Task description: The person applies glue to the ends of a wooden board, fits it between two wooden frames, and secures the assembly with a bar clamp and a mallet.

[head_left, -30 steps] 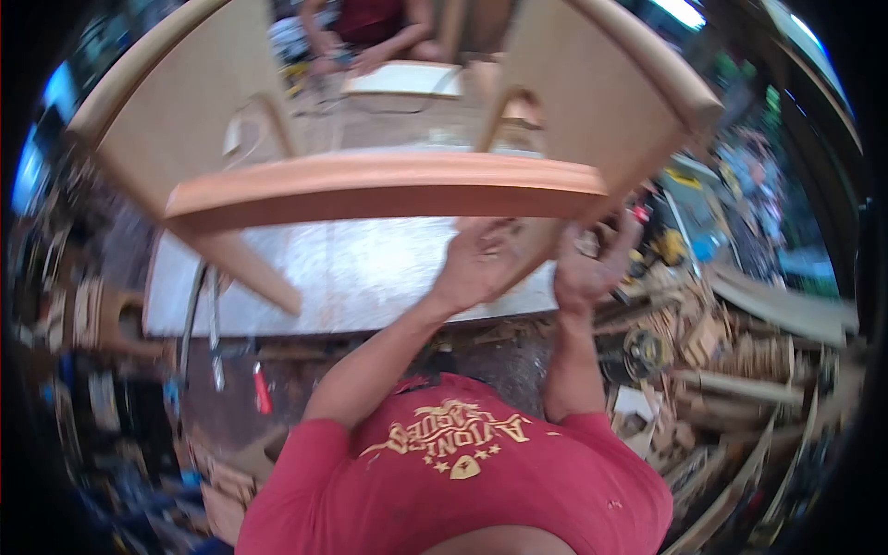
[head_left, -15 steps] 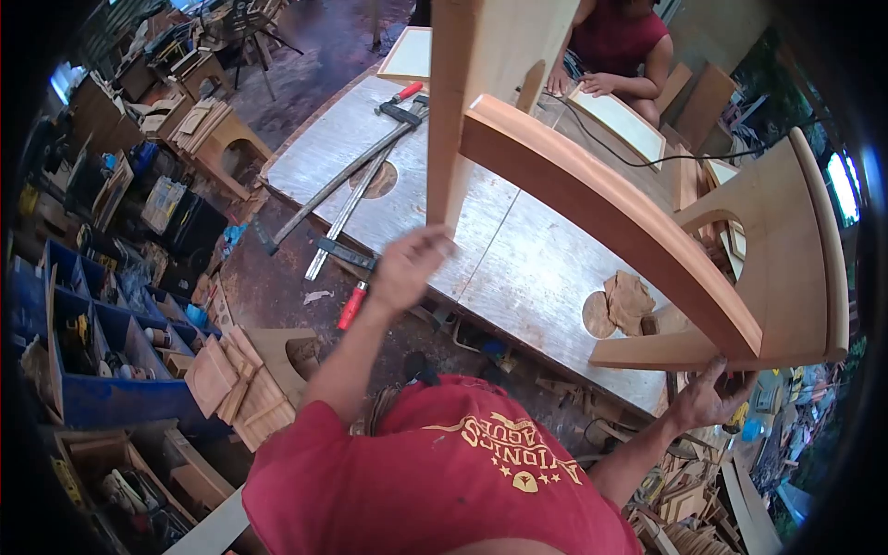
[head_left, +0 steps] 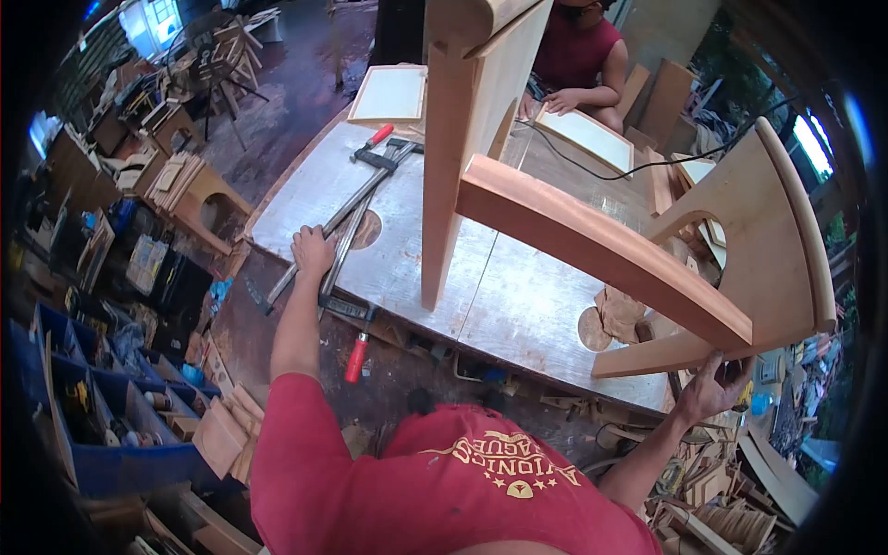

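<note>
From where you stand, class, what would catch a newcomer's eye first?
First, the big wooden frame over the table, its reddish curved rail spanning two side panels. Next, two long bar clamps with red handles at the table's left, the left hand closed around one. Across the table, a person in dark red has a hand by a pale panel.

1. Wooden frame [head_left: 444, 166]: pale, two arched side panels [head_left: 768, 222] joined by a curved reddish crosspiece [head_left: 592, 233], standing on the grey tabletop [head_left: 398, 250]
2. Two red-handled metal bar clamps [head_left: 356, 201]: crossed, lying on the tabletop's left part, one handle [head_left: 356, 359] past its near edge
</note>
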Action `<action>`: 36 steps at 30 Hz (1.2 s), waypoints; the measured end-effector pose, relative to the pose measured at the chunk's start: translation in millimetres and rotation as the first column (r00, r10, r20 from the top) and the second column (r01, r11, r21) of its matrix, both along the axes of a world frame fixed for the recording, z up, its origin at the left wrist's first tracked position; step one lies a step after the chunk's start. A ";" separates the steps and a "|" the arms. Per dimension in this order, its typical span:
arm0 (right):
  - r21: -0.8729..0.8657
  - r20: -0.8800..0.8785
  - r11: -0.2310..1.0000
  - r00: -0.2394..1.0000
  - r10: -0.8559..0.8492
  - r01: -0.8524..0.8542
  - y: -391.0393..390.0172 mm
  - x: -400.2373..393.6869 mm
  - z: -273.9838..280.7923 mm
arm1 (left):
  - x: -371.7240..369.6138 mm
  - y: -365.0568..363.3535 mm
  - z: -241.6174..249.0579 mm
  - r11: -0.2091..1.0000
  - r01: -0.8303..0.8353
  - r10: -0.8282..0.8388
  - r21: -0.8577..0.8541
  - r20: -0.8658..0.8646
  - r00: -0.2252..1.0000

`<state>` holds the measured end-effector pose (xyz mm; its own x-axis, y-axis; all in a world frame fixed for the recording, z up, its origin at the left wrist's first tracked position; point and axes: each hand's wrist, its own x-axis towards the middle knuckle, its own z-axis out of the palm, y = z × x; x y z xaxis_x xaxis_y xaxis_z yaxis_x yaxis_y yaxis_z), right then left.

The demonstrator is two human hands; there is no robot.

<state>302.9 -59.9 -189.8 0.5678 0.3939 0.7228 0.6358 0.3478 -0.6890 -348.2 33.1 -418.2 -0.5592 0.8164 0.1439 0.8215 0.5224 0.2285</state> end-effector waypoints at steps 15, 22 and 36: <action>-0.005 0.140 0.996 0.986 -0.088 0.090 -5.1 -3.3 14.6 | -38.6 40.5 -32.0 0.946 0.092 -0.136 0.312 0.120 0.983; 0.030 0.149 0.998 0.987 -0.056 0.053 -4.5 -0.7 15.4 | -27.0 -16.5 20.4 0.743 -0.037 -0.010 0.669 0.066 0.998; 0.090 0.162 0.996 0.987 0.001 -0.016 -2.9 4.0 15.1 | 39.8 -201.2 257.6 0.515 -0.142 0.127 0.845 0.088 0.988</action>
<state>307.0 -62.8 -174.7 0.4378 0.3268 0.8376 0.7327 0.4102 -0.5431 -308.4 -168.1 -160.5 -0.6590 0.2274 0.7169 0.7520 0.1803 0.6341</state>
